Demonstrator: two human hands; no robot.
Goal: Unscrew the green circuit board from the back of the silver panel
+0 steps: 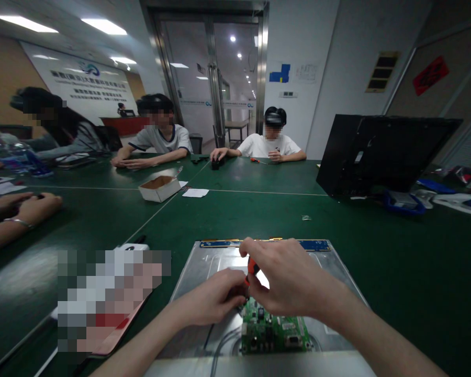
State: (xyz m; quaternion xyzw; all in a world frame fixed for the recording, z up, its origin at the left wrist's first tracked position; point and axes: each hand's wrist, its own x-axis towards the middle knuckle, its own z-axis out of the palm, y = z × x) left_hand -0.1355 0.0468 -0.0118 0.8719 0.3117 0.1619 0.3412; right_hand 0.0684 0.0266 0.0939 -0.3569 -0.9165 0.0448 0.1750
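My right hand [286,275] is closed around the orange and black handle of a screwdriver [253,266], held upright over a green circuit board [275,327]. The board sits on the silver metal back of a display panel [196,293]. Close to the screwdriver's lower end, my left hand [215,296] has its fingers curled together at the board's upper left corner. What those fingers hold, if anything, is hidden, and so is the screwdriver's tip. A grey cable [219,345] runs beside the board. A blue strip board [314,245] lines the panel's far edge.
Left of the panel lie a white device [135,247] and a blurred-out pinkish flat item [115,335]. An open white box [159,188] and paper [195,193] stand farther off. A black monitor [384,154] is at right. Other people sit around the green table [259,214].
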